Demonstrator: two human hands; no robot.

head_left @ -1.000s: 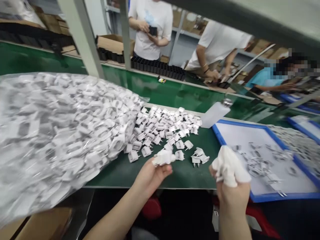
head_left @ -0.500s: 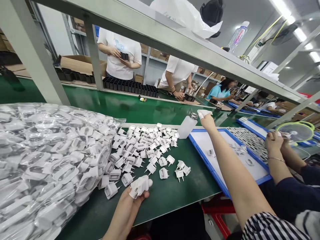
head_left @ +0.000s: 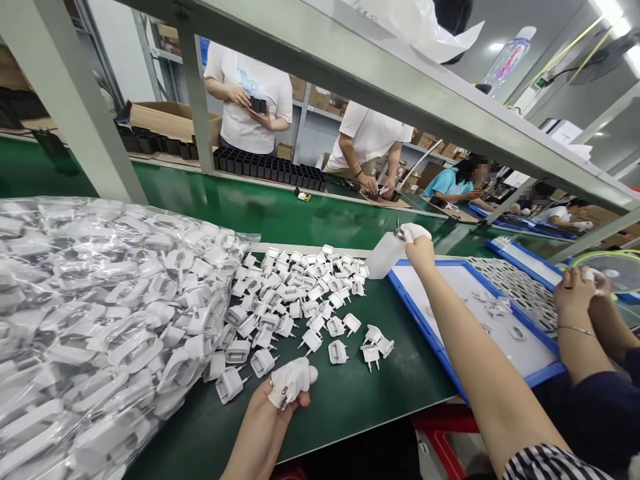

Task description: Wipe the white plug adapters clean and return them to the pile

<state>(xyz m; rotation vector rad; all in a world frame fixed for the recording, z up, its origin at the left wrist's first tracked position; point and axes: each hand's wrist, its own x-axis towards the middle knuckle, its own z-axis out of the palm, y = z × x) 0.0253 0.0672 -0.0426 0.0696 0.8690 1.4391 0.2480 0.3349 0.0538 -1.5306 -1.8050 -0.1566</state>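
Observation:
My left hand point(head_left: 287, 393), with white covers on its fingertips, is closed around a white plug housing point(head_left: 286, 390) whose metal pin shows. It is held over the green bench near the front edge. My right hand point(head_left: 419, 248) reaches far forward, closed on a white cloth point(head_left: 415, 232) at the metal top of a translucent dispenser bottle point(head_left: 386, 256). Its fingers are partly hidden by the cloth. A heap of white plug housings point(head_left: 300, 290) with pins lies between the hands and the big bag. A small cluster of plugs point(head_left: 376, 344) lies apart, to the right of the heap.
A large clear bag point(head_left: 110, 320) of white housings fills the left. A blue-rimmed tray point(head_left: 425, 327) with small parts lies under my right forearm. A co-worker's hands point(head_left: 575, 290) are at far right. A metal shelf beam point(head_left: 350, 73) crosses overhead. Other people work across the bench.
My right hand has come against the bottle's top with the cloth; before, it was just right of it. My left hand still holds the plug. The view has shifted slightly.

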